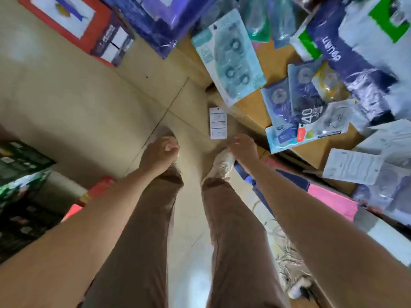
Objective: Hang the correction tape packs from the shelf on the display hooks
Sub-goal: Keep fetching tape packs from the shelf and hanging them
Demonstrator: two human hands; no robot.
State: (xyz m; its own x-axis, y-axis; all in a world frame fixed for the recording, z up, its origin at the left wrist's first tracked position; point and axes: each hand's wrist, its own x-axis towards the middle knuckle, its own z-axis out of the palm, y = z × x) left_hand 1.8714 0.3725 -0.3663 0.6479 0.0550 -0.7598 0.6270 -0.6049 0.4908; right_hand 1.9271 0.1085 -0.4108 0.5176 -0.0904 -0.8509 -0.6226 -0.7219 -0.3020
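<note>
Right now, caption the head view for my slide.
Looking down: left hand and right hand hang empty above the floor, correction tape packs lying on the wooden shelf at right.

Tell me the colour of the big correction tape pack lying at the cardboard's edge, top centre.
The correction tape pack is pale teal; the head view shows it best.

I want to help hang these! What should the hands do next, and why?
Probably reach the right hand to the light blue plastic correction tape pack at the edge of the brown shelf. It and the left hand seem to hold nothing, and that pack lies closest.
</note>
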